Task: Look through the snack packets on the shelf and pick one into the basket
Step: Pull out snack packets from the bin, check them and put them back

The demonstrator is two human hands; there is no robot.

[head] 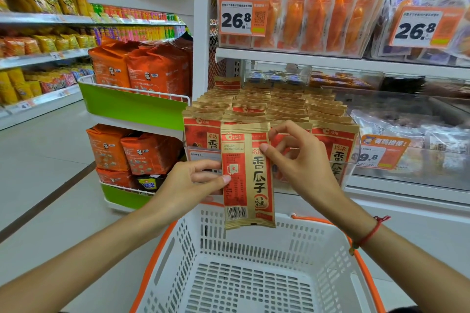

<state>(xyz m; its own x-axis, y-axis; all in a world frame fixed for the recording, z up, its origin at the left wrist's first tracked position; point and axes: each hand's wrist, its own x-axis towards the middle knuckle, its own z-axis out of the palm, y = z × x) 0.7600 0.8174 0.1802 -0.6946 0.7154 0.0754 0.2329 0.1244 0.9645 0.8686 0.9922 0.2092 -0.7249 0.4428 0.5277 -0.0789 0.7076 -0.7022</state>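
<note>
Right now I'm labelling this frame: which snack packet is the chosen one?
Above the white basket, before the shelf's packet rows, both hands pinch the sunflower seed packet. Unlike the shelved ones, it hangs free, barcode showing.

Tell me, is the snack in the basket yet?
Not yet. One packet is already off the shelf. The left hand and right hand both pinch it, upright, above the basket. Nothing shows in the basket, so dropping it in is what's left.
</note>
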